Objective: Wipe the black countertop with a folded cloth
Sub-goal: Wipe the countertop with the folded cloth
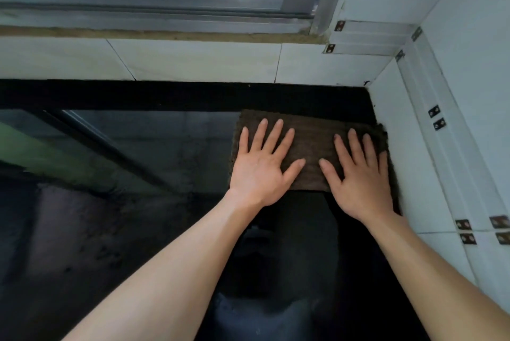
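Black countertop (138, 230), tiled wall (414, 175) (right) touching cloth (311, 142)

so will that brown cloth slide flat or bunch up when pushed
Probably slides flat: the left hand and right hand both press it with spread fingers. The brown cloth looks thick and fuzzy, so likely floppy if lifted. The glossy countertop should offer little drag.

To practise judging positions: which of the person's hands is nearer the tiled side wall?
Right. The right hand presses the cloth beside the side wall; the left hand rests on the cloth's other end, farther away.
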